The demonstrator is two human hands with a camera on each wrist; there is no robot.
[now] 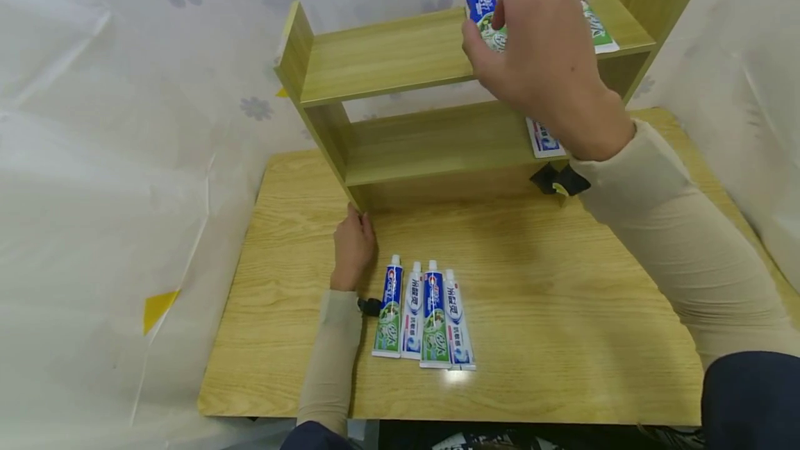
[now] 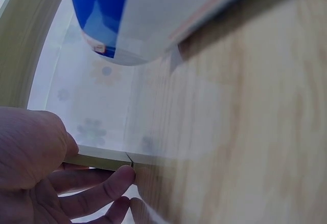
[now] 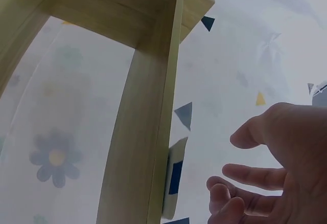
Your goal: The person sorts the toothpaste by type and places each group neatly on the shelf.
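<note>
My right hand (image 1: 550, 54) is raised over the top board of a two-tier wooden shelf (image 1: 387, 54). Its thumb and fingers are spread apart with nothing between them, as the right wrist view confirms. Just beyond the fingers lies a blue-and-green toothpaste tube (image 1: 481, 9), partly covered by the hand. Another toothpaste tube (image 1: 600, 30) rests farther right on that board. At the foot of the shelf's left side panel, my left hand (image 1: 354, 248) grips the panel's edge. In the left wrist view, the fingers (image 2: 115, 185) curl around the board end.
Several toothpaste tubes (image 1: 435, 318), blue-green and white, lie side by side on the wooden table (image 1: 562, 339). A white toothpaste tube (image 1: 542, 139) sits on the lower board, partly behind the right arm. Plastic-like sheeting (image 1: 100, 158) hangs behind and left.
</note>
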